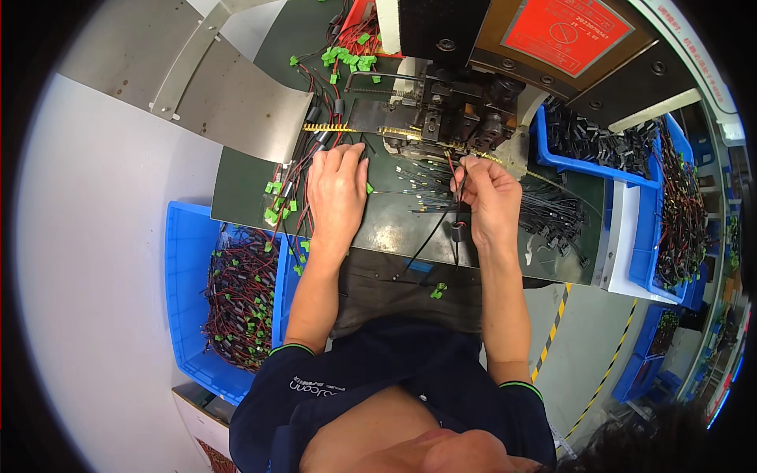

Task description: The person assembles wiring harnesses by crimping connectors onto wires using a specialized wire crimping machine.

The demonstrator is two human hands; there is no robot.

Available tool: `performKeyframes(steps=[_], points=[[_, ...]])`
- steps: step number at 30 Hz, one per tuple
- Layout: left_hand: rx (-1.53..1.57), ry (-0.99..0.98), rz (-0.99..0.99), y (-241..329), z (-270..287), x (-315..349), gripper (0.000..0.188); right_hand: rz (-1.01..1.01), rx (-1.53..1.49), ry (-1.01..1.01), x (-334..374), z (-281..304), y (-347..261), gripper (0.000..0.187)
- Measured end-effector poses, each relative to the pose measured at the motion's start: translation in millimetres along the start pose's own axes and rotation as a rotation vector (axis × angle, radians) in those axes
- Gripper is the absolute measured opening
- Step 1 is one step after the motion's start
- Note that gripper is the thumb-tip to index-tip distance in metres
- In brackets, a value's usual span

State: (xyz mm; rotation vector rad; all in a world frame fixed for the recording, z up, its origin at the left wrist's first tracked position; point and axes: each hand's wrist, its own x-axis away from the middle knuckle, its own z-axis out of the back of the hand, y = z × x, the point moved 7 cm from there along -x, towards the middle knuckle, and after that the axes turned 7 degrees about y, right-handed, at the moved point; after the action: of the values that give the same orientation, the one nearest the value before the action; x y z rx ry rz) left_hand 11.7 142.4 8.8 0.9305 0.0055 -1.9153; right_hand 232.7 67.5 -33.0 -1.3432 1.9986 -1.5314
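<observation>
My right hand (490, 201) pinches a wire lead (452, 206) of thin red and black strands near the front of a terminal crimping machine (457, 114). A black cylindrical sleeve (460, 231) hangs on the lead below my fingers. My left hand (337, 189) lies palm down with fingers stretched out on the green table (378, 217), beside a bundle of red and black wires with green connectors (276, 197). A brass terminal strip (327, 127) runs into the machine just beyond my left fingertips. Loose black wires (426, 183) lie between my hands, their ends partly under the machine.
More black leads (556, 217) are heaped right of my right hand. A blue bin (185, 299) full of wires stands lower left. At right, a blue tray (583, 169) holds black parts. Another red-edged bin (388, 52) sits at the back. A curved metal guide (244, 102) hangs at upper left.
</observation>
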Motion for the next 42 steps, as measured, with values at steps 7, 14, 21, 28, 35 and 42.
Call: performKeyframes(steps=[7,14,21,28,35,42], points=[[0.060,-0.090,0.060,-3.7,12.1,-6.3,0.040,-0.192,-0.152,0.028,6.5,-4.0,0.8,0.014],[0.144,-0.219,0.146,-5.6,20.6,-10.4,0.036,-0.221,-0.107,0.119,9.7,-6.6,-0.9,0.013],[0.215,-0.248,0.157,-9.0,24.6,-8.6,0.022,-0.214,-0.078,0.123,10.3,-5.8,-2.5,0.013],[0.248,-0.292,0.225,-10.0,28.4,-9.8,0.013,-0.217,-0.028,0.080,15.9,-13.4,-10.5,0.016],[0.591,-0.437,0.217,-10.5,42.4,-10.4,0.013,-0.203,0.272,-0.282,87.0,9.1,-45.0,0.035],[0.870,-0.219,0.470,-31.3,57.8,-20.6,0.011,0.427,1.190,-0.016,172.0,104.0,-308.4,0.038]])
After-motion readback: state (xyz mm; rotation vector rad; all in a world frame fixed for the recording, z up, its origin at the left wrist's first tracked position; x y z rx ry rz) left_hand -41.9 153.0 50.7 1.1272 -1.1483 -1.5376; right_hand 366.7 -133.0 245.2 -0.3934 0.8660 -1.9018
